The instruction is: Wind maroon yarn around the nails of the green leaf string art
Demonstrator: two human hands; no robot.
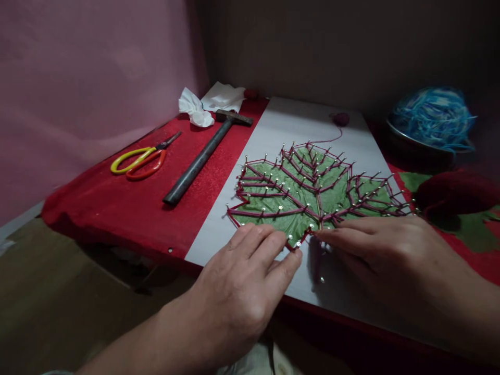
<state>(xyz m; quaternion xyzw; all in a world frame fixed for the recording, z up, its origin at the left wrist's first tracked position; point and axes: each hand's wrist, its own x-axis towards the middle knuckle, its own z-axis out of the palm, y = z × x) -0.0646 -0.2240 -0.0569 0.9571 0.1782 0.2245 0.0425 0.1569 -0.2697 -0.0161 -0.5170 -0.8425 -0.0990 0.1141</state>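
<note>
Leaf [308, 200] just beyond both hands | left hand [242, 286] flat, empty; right hand [380, 250] pinching yarn [312, 233]

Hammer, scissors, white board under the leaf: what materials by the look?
Hammer: dark, dull metal head; handle dark, material unclear. Scissors: glossy yellow and orange handles, likely plastic, with dark metal blades. White board: matte, flat, holding nails, so probably painted wood or foam.

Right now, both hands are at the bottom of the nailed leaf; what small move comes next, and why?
Probably draw the maroon yarn down to the stem nail below the leaf. The upper nails look already strung, the right hand pinches at the leaf's base, and the left hand rests flat on the white board beside it, apparently steadying.
</note>
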